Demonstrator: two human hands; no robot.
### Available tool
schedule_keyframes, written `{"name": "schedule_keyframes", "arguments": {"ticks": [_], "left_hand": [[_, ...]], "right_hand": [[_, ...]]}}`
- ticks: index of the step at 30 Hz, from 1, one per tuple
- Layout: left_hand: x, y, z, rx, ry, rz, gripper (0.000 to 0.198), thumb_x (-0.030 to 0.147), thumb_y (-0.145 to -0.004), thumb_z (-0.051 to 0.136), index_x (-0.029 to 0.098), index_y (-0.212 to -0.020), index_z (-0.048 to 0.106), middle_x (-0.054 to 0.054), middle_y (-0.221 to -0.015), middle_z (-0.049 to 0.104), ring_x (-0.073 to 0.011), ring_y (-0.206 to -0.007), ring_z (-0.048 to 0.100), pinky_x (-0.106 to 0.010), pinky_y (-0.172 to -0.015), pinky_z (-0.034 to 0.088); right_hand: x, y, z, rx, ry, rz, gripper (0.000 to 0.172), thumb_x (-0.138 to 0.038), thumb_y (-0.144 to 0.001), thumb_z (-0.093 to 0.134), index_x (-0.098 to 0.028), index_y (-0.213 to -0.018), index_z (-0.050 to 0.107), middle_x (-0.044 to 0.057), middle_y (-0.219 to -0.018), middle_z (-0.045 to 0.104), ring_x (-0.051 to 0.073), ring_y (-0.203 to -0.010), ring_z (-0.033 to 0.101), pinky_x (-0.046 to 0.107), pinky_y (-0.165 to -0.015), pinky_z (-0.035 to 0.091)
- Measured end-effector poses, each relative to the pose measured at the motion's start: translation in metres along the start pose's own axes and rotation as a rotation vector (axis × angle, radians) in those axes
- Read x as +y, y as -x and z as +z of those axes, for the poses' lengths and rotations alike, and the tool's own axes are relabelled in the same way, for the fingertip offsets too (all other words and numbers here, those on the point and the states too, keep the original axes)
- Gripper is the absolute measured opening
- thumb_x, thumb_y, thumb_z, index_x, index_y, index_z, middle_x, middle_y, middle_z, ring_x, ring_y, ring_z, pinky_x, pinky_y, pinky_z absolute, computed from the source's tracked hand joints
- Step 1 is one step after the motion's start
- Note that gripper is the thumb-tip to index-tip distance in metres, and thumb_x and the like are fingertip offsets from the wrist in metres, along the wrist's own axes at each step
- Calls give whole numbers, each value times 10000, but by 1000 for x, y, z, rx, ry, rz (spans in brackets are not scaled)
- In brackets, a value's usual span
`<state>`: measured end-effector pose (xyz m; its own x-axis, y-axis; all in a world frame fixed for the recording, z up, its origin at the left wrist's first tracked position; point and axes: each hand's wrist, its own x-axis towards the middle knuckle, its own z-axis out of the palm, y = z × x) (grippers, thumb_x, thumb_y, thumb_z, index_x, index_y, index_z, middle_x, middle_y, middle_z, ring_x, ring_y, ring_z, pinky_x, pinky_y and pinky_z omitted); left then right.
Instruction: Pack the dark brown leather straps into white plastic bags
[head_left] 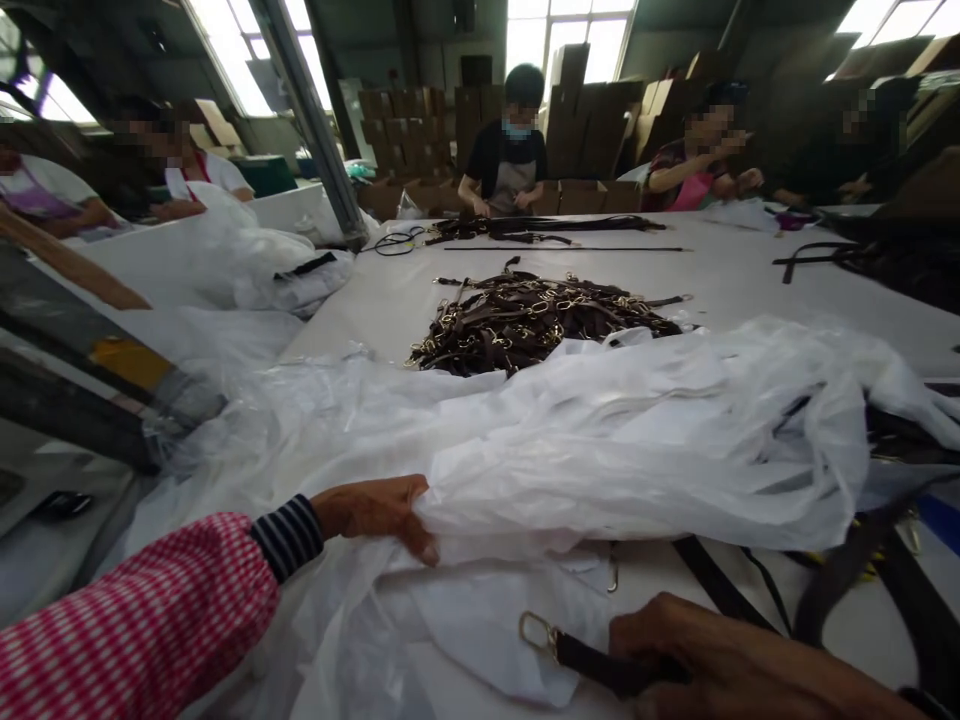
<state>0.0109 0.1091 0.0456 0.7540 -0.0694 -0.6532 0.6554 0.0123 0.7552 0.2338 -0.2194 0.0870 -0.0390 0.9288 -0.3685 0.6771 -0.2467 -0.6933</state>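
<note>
Fingers [411, 538] of the left hand [367, 510] are closed in a pinch on the edge of a thin, crumpled white plastic sheet [615, 450] that billows across the near side of the white table [750, 280], while the right hand [712, 655] is curled shut around a dark brown strap [600, 668] ending in a brass-coloured snap clip [534, 630] — the strap lies low at the near edge, its clip resting on the plastic. Farther out, a heap of similar dark straps with gold-toned hardware [525, 325] sits mid-table, and other people [514, 150] work along the far side. The film looks slippery and flimsy: a hard tug could tear it or slide it from the pinch, and the clip's hook might snag a fold — dragging the sheet over the loose black straps [847, 570] tangled at the right
</note>
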Motion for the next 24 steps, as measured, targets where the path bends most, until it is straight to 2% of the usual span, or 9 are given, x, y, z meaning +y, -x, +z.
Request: {"name": "schedule_keyframes", "arguments": {"ticks": [2,6,8,11,14,19,22,24], "left_hand": [[-2,-3,2,-40,15,15,340,288,-547,885,141,-819,743,7,-789,695,-146,-664,565,-220,-608,448],[-2,-2,7,-61,32,54,372,302,-567,896,145,-877,764,-4,-835,714,-147,-684,579,-220,-632,460],[0,1,9,-92,42,77,383,308,-576,898,150,-900,767,-6,-858,717,-147,-702,586,-221,-653,466],[5,7,10,-143,55,109,353,317,-600,883,157,-891,765,-7,-869,710,-158,-745,589,-223,-674,468],[9,11,10,-187,82,142,330,301,-602,868,167,-881,755,9,-851,693,-155,-751,569,-220,-660,453],[9,8,7,-215,97,189,291,280,-609,856,165,-841,724,34,-808,661,-141,-734,546,-214,-651,435],[8,5,5,-245,136,202,352,301,-618,856,170,-917,726,27,-831,666,-167,-795,574,-222,-684,456],[6,5,5,-222,110,188,432,303,-606,861,177,-996,722,16,-881,682,-193,-854,590,-228,-708,469]], "right_hand": [[-10,-6,-5,-113,-125,46,204,-239,-905,615,-284,-1072,724,-9,-930,723,136,-739,696,189,-602,508],[-40,-20,-10,-168,-273,76,212,-253,-952,576,-300,-1113,707,-10,-929,699,113,-704,658,175,-596,483],[-54,-31,-9,-173,-250,63,151,-277,-966,579,-284,-1049,705,-13,-919,686,120,-755,655,179,-620,463],[-67,-53,-4,-126,-94,0,175,-320,-1012,533,-240,-936,670,-14,-854,672,139,-812,646,209,-668,426],[-69,-72,3,-80,37,-56,207,-315,-1047,473,-232,-960,642,-18,-851,679,142,-793,641,235,-685,398],[-73,-88,10,-36,4,-68,177,-267,-1040,512,-213,-920,630,-27,-908,703,125,-829,656,221,-714,396],[-80,-93,18,26,59,-97,217,-276,-1020,559,-179,-840,632,-11,-896,704,124,-820,645,227,-717,393],[-84,-96,29,95,136,-86,263,-263,-1015,565,-162,-777,612,-1,-861,700,128,-793,631,244,-726,393]]}}
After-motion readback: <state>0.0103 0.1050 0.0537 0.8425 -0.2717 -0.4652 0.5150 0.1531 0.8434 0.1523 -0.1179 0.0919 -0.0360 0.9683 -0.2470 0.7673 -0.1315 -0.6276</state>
